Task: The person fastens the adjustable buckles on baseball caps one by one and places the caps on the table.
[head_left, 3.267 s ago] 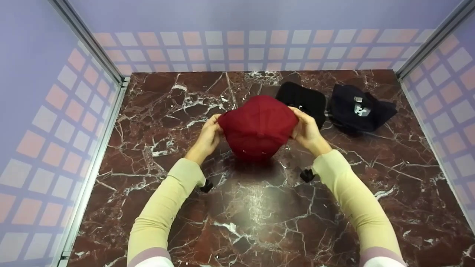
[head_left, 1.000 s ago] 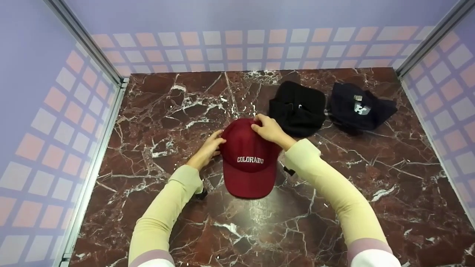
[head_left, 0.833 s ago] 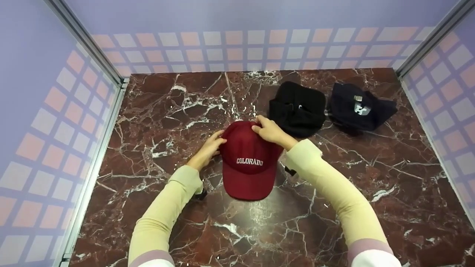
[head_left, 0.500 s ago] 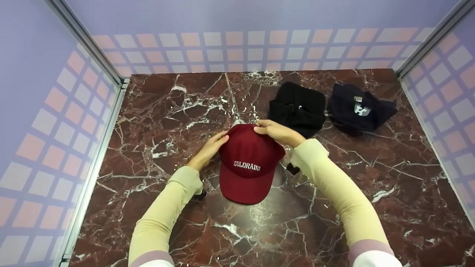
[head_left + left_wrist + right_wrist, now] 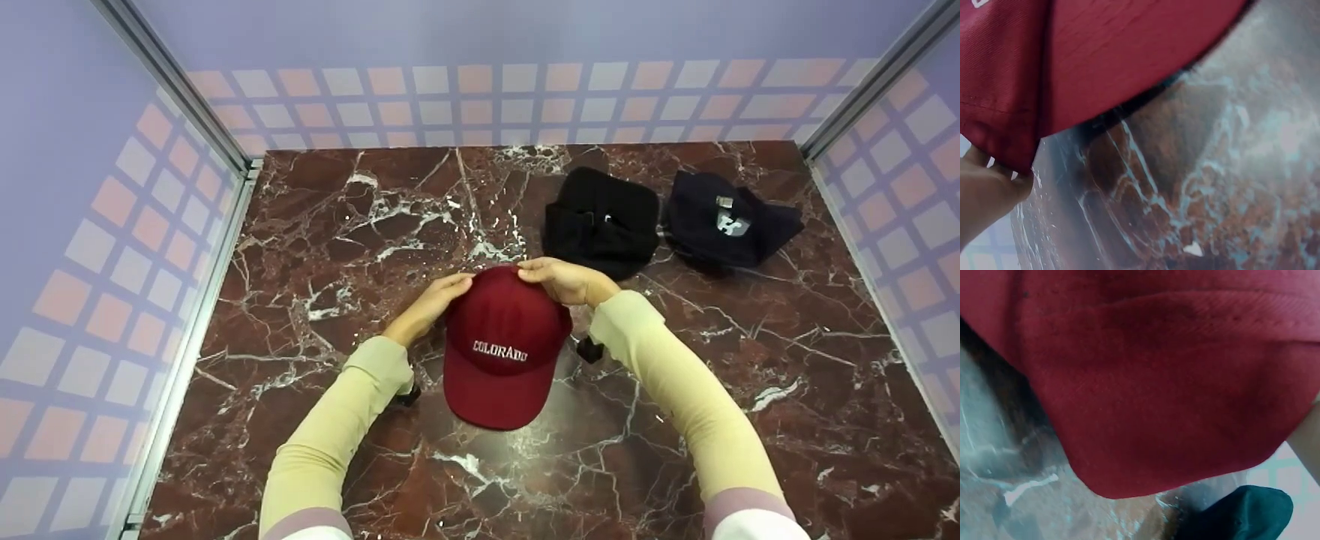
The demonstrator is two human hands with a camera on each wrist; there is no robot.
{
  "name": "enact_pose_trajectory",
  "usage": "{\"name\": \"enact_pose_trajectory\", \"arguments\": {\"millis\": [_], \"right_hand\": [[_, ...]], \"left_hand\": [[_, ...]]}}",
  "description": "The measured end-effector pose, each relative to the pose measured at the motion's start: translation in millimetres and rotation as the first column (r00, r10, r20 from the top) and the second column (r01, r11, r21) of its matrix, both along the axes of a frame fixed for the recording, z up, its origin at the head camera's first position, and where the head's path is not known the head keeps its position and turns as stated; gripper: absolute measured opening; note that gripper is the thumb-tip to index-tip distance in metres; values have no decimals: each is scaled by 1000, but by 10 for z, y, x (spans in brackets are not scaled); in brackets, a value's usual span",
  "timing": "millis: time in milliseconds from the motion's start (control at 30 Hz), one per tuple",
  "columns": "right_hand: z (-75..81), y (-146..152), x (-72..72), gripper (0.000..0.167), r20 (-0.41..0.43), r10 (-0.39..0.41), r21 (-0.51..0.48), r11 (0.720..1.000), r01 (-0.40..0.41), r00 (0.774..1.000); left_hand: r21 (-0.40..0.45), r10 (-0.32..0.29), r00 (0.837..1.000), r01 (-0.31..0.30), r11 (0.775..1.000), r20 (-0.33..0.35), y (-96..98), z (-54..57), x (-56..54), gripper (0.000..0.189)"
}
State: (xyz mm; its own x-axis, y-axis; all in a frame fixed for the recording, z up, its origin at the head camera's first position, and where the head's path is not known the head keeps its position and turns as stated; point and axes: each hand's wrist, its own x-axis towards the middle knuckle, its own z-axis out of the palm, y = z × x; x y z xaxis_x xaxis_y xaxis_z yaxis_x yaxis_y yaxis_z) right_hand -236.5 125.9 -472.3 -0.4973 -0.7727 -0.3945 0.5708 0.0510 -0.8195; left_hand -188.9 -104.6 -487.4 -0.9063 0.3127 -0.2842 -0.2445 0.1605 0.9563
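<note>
A dark red baseball cap [image 5: 504, 319] with white COLORADO lettering is in the middle of the head view, its brim toward the person. My left hand [image 5: 433, 301] grips the cap's back left side, thumb on top. On the back right, my right hand [image 5: 564, 280] pinches the crown with its thumb on the fabric. The left wrist view shows the red brim [image 5: 1129, 56] over the tabletop and left fingers [image 5: 1002, 174] under the cap's edge. Red fabric [image 5: 1174, 405] fills most of the right wrist view, hiding nearly all of the right hand.
A black cap [image 5: 600, 221] lies behind the right hand. Farther right is a dark navy cap [image 5: 731, 225] with a light logo. The brown marbled tabletop [image 5: 315, 225] is bounded by lilac panels [image 5: 525, 30] with pink and white squares.
The red cap was first held up with its lettering hidden; then it turned brim toward the person. Lately both hands have moved it slightly nearer the person. The two dark caps stayed put.
</note>
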Motion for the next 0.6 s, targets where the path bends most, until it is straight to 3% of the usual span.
{"name": "enact_pose_trajectory", "arguments": {"millis": [100,167,267,400,467,500,567,600], "right_hand": [[-47,-5,16,13,1,10,-30,999,-10,1000],[-78,-11,25,11,-3,15,-51,999,-15,1000],[-123,-16,38,10,-8,18,-75,997,-19,1000],[-163,-17,50,7,-23,25,-89,996,-27,999],[-173,-16,52,7,-36,29,-89,996,-32,999],[-175,-14,54,8,-38,30,-85,996,-33,999],[-176,-3,55,8,-40,28,-68,997,-31,999],[-173,7,55,8,-39,23,-60,998,-26,999]], "left_hand": [[2,2,1000,-3,1000,15,14,-122,-40,33],[55,-12,1000,12,998,-3,16,-188,-57,27],[224,-50,994,70,972,-93,-66,-687,-263,18],[364,14,994,28,931,-112,-85,-1095,-422,10],[347,74,995,-45,937,-71,-38,-999,-366,11],[376,72,996,-44,926,-61,-20,-954,-339,9],[363,66,998,-53,930,-23,-20,-966,-342,9],[384,48,999,-39,923,-15,-37,-1024,-369,9]]}}
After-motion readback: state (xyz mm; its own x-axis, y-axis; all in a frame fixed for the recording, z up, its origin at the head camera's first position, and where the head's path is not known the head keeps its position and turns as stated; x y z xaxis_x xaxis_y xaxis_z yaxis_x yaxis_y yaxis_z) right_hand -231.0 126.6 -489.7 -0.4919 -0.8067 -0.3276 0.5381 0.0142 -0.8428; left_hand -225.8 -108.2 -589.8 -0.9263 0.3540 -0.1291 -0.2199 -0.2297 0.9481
